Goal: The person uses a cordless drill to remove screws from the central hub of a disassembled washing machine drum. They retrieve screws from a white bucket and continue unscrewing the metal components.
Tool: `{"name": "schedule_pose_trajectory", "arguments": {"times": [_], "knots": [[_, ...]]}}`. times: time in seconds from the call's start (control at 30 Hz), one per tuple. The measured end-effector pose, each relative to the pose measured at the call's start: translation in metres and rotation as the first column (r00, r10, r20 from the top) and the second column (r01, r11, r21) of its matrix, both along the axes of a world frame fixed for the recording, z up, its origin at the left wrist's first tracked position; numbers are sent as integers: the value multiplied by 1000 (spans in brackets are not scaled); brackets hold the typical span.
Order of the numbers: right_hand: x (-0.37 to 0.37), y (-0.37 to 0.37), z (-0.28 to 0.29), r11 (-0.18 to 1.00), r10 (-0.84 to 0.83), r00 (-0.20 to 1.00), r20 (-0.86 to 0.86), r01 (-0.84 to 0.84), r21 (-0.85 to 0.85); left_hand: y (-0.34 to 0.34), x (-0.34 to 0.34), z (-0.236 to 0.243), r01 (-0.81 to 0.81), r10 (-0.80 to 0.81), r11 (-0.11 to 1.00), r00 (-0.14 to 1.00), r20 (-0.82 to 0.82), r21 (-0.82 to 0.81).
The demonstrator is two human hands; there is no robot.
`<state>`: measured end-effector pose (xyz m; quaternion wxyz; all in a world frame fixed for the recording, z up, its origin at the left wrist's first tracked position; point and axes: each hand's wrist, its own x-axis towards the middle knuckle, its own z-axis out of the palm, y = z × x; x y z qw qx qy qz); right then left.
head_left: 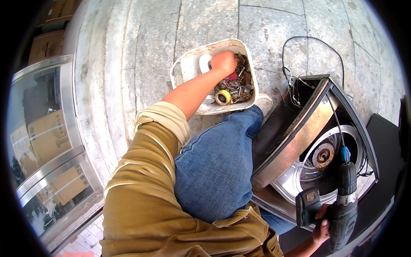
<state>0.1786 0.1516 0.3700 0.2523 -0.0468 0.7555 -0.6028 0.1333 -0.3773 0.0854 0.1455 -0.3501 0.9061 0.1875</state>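
Note:
My left hand reaches into a white plastic bucket of loose screws and scrap, fingers curled down; what they hold is hidden. A white roll sits beside it, and a yellow tape roll lies lower in the bucket. My right hand grips a dark cordless drill at lower right, with a long bit in a blue holder over an opened metal appliance. The appliance has a round steel housing with a rusty hub and loose wires at its top.
A glass and metal door frame stands at the left, cardboard boxes behind it. Stone paving stretches ahead. A dark panel lies right of the appliance. My jeans-clad leg and shoe are between bucket and appliance.

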Motion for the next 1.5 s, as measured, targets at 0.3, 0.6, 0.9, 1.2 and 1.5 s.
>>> {"name": "schedule_pose_trajectory", "arguments": {"times": [0.3, 0.6, 0.9, 1.2, 1.5], "knots": [[2, 4, 11, 993, 57, 998, 34, -60, 99, -12, 24, 40, -280, 436, 516, 899, 33, 809], [13, -4, 5, 993, 99, 980, 172, -109, 51, 22, 26, 126, 72, 407, -287, 912, 53, 955], [51, 44, -26, 950, 121, 990, -72, -94, 297, 63, 9, 162, 113, 196, -236, 978, -66, 965], [53, 40, -23, 909, 159, 983, -87, -111, 402, 73, 8, 163, 176, 124, -229, 981, -151, 957], [59, 43, -18, 876, 197, 975, -105, -127, 465, 74, 4, 164, 181, 104, -246, 982, -160, 952]]}}
